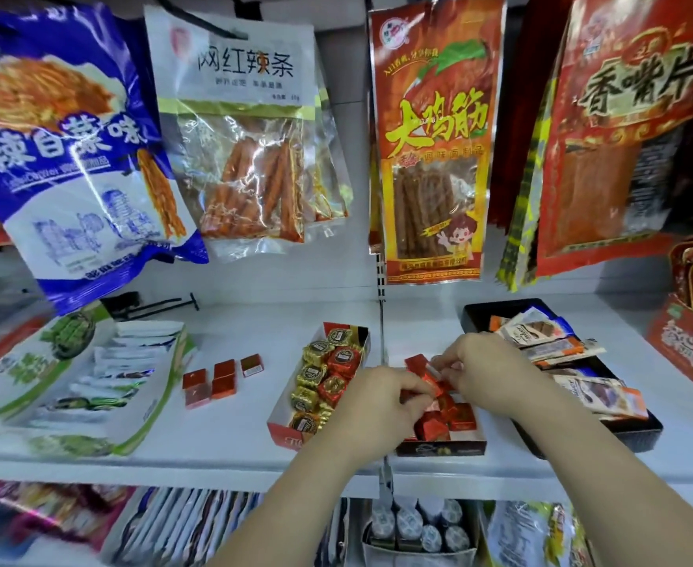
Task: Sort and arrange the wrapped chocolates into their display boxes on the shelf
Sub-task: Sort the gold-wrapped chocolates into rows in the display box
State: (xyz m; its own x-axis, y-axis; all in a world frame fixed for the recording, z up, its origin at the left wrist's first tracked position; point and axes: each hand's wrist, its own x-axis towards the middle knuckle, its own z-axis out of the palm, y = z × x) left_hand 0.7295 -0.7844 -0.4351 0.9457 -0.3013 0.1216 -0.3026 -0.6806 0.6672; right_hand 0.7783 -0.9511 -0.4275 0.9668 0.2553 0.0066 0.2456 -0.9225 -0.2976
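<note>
Left hand (381, 399) and right hand (486, 372) are each pinching red wrapped chocolates (434, 382) with curled fingers, settling them into the red display box (439, 448). Loose red squares (213, 382) are lying on the shelf (234, 444) well left of that box, probably needing gathering next.

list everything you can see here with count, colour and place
shelf: one, white, middle
hanging snack bags: at least four, blue, white, orange, red, above the shelf
sachet box: one, green and white, far left
loose chocolates: five, red, on the shelf left of centre
round chocolates box: one, white walls, gold and red pieces, centre
red square chocolates: several, in a dark box right of centre
black tray: one, holding orange-and-white wrapped bars, right
red carton: one, far right
lower-shelf packets: blurred, below
left hand: grips red square chocolates
right hand: pinches a red square chocolate
</note>
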